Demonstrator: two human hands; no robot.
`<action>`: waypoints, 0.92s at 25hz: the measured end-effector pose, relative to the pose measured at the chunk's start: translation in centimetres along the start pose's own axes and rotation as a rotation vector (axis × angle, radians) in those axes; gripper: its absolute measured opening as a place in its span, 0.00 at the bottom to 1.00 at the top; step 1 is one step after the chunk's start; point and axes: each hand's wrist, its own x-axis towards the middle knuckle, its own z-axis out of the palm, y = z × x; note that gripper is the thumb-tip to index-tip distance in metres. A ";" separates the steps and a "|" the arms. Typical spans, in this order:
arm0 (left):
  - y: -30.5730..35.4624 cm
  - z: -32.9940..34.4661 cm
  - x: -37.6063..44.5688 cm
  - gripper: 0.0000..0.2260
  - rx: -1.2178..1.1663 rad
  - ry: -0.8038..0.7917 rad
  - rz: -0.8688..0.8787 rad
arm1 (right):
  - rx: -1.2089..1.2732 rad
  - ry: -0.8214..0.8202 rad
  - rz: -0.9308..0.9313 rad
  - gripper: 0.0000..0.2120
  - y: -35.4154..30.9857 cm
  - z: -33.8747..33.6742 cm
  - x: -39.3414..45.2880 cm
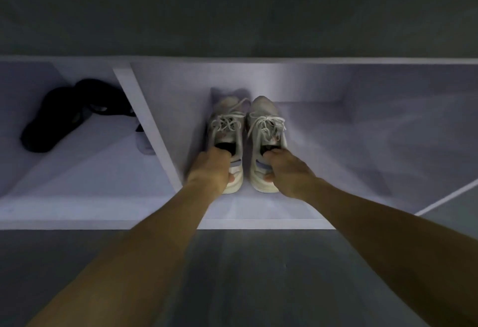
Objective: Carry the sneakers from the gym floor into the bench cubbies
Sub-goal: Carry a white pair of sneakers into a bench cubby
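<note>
The person holds one sneaker in each of the hands, by the heel, so both go in together. The left hand (210, 168) pinches the left sneaker (227, 130); the right hand (285, 171) pinches the right sneaker (266, 130), fingers tucked inside. Both sit side by side in the middle cubby (336, 145) of the bench, toes at 12 o'clock. They are white, laced and a bit dirty. Black sandals (64, 114) lie at 9 o'clock.

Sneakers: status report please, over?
Left hand grips left sneaker heel; right hand grips right sneaker heel. Pair side by side inside cubby. Nothing blocking.
</note>
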 end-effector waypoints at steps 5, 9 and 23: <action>-0.2 0.4 0.4 0.20 0.019 0.053 0.036 | 0.008 0.066 0.004 0.20 0.2 -0.4 0.6; -0.4 -0.6 -1.0 0.37 -0.087 0.133 0.087 | -0.015 0.139 -0.040 0.34 -0.8 -1.9 -0.4; 1.8 -14.1 -22.2 0.41 -0.147 0.399 0.164 | -0.059 0.306 -0.168 0.46 -7.8 -14.9 -18.3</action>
